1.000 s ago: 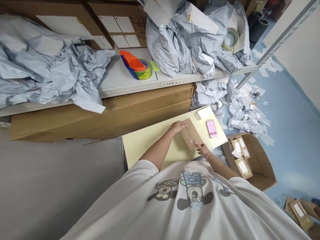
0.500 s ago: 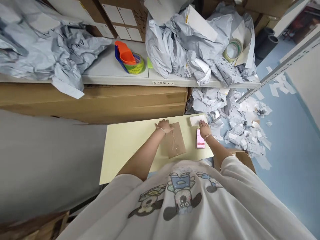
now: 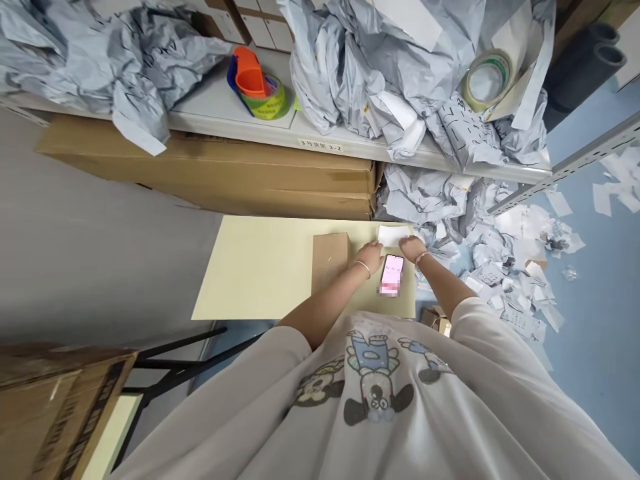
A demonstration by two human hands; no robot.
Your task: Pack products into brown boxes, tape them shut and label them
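On the pale yellow tabletop [image 3: 260, 267] lies a white paper slip [image 3: 393, 235], possibly a small stack. My left hand [image 3: 370, 257] pinches its lower left corner. At its right edge, the closed fingers of my right hand [image 3: 412, 248] grip it. Just below the slip, between my hands, a phone [image 3: 391, 275] with a pink lit screen lies face up. A flat brown cardboard box [image 3: 330, 259] rests to the left of my left hand, its lower part hidden by my forearm.
Above the table, a shelf [image 3: 320, 143] carries grey plastic mailing bags [image 3: 370, 73], an orange tape dispenser [image 3: 250, 80] and a tape roll [image 3: 487, 80]. Long cardboard boxes [image 3: 240, 167] lie beneath it. Crumpled bags and paper [image 3: 505, 267] cover the floor at right.
My left hand has let go of the cardboard box and moved right to the white slip. My right hand has shifted to the slip's right edge. The camera view has tilted and shifted.
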